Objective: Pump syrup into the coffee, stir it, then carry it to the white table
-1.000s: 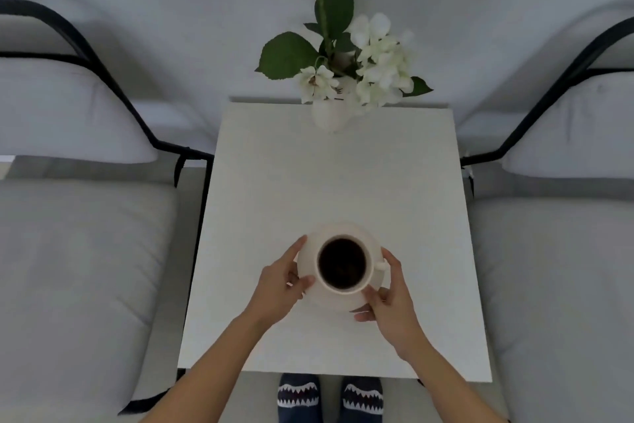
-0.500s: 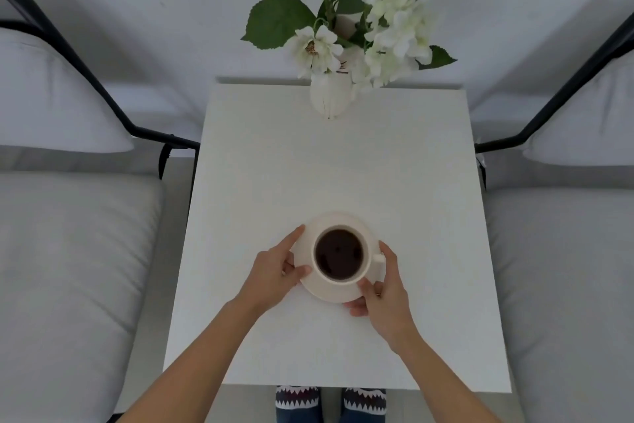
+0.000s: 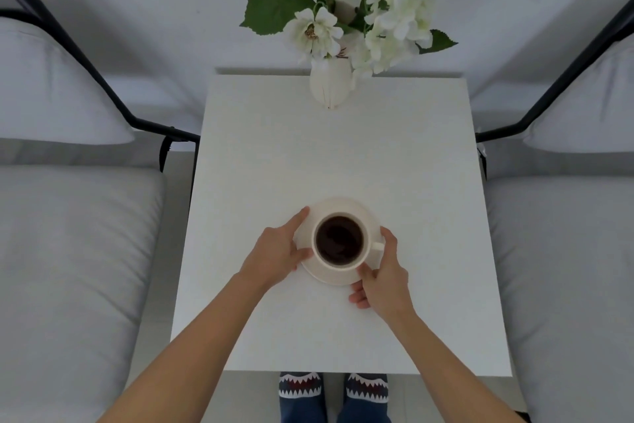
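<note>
A white cup of dark coffee (image 3: 339,240) stands on a cream saucer (image 3: 356,208), which rests on the white table (image 3: 329,155) a little nearer than its middle. My left hand (image 3: 276,251) holds the saucer's left rim, thumb on top and fingers at its edge. My right hand (image 3: 384,273) holds the saucer's right front rim, just beside the cup's handle. No syrup pump or spoon is in view.
A white vase of white flowers and green leaves (image 3: 331,83) stands at the table's far edge. Grey cushioned chairs with black frames flank the table, one on the left (image 3: 68,234) and one on the right (image 3: 562,251). My patterned slippers (image 3: 334,388) show under the near edge.
The cup and saucer have moved farther onto the table with both hands on the saucer. The view has come closer to the table and vase.
</note>
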